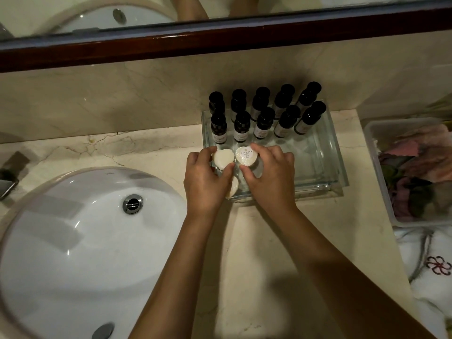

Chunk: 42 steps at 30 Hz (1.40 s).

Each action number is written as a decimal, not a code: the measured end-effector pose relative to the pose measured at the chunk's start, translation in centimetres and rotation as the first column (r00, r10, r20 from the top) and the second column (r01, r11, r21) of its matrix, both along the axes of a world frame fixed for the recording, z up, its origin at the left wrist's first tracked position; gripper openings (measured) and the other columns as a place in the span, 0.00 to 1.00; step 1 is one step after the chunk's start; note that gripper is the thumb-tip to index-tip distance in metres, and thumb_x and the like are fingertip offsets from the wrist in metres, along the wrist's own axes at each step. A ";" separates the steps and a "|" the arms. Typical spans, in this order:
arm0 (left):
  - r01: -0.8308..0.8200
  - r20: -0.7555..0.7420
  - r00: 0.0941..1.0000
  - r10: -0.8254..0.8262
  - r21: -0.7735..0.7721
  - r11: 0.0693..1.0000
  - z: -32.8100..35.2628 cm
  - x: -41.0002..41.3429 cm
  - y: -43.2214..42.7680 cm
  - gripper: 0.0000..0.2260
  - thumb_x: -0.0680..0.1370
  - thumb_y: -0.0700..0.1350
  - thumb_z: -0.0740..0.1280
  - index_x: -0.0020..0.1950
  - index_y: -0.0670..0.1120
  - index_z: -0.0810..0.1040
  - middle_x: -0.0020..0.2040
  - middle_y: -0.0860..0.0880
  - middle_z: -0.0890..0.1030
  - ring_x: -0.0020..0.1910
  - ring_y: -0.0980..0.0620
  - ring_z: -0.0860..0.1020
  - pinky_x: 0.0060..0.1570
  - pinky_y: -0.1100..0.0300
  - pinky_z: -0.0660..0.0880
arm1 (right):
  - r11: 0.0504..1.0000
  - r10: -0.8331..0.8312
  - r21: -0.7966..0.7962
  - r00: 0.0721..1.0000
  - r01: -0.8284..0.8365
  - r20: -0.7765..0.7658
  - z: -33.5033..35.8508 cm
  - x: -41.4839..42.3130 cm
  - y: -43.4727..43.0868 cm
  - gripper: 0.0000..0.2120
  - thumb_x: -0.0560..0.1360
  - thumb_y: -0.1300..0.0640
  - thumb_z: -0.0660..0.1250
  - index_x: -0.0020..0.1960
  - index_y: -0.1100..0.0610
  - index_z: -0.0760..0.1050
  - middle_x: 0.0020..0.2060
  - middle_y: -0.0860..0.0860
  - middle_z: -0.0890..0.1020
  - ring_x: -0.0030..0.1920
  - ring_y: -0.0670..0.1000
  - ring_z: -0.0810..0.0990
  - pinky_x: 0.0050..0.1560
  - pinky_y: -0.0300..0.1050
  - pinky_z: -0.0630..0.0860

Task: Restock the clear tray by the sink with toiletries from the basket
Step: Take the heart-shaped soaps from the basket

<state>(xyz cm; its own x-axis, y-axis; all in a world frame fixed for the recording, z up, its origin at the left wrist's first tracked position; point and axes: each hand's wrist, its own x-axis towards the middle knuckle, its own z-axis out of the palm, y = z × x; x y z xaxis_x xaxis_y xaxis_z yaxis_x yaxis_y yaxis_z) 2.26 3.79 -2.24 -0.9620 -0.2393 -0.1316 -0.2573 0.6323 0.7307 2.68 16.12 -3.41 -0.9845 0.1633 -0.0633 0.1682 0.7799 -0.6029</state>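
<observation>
Holding a heart-shaped soap in each hand, I have both over the left front part of the clear tray (338,167). My left hand (205,182) pinches the plain soap (221,159), thumb on its near edge and fingertips curled over the far edge. My right hand (269,174) grips the labelled soap (245,156) the same way, with its printed face turned up. The two soaps sit side by side, touching or almost touching; I cannot tell whether they rest on the tray floor or are held just above it. A third soap (232,188) shows partly from under my left hand, tilted at the tray's front left corner.

Ten dark bottles (265,122) stand upright in two rows of five along the back of the tray. The tray sits on the marble counter (256,241), just to the right of the white sink (73,241) and against the back wall. The basket (374,172), a pale plastic bin, stands near the tray on its right, with pinkish and dark items inside that are too blurred to name. A white towel (430,265) with a red embroidered flower lies in front of the basket.
</observation>
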 end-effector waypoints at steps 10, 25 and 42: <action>0.003 -0.009 1.000 -0.003 -0.003 1.000 0.0 0.0 0.1 0.23 0.71 0.50 0.73 0.65 0.47 0.73 0.56 0.48 0.74 0.50 0.50 0.77 0.48 0.66 0.69 | 1.000 -0.008 -0.023 0.999 0.007 -0.034 0.3 0.0 -0.1 0.27 0.71 0.48 0.71 0.67 0.53 0.71 0.54 0.53 0.76 0.56 0.54 0.68 0.54 0.42 0.65; 0.205 0.122 0.972 -0.200 -0.025 0.979 0.4 3.8 -3.0 0.27 0.64 0.50 0.79 0.59 0.46 0.75 0.51 0.54 0.70 0.37 0.62 0.70 0.43 0.63 0.71 | 0.966 0.225 -0.155 0.968 -0.206 0.114 1.0 3.8 0.4 0.20 0.74 0.54 0.68 0.66 0.52 0.72 0.52 0.48 0.75 0.55 0.48 0.69 0.51 0.37 0.65; 0.187 0.040 0.982 -0.185 -0.059 0.981 -0.4 3.5 -3.2 0.20 0.68 0.47 0.76 0.57 0.45 0.77 0.50 0.52 0.73 0.40 0.56 0.72 0.41 0.68 0.68 | 0.976 0.202 -0.089 0.978 -0.197 0.058 0.4 3.2 -1.1 0.21 0.74 0.54 0.67 0.66 0.53 0.73 0.52 0.52 0.76 0.55 0.50 0.69 0.49 0.37 0.62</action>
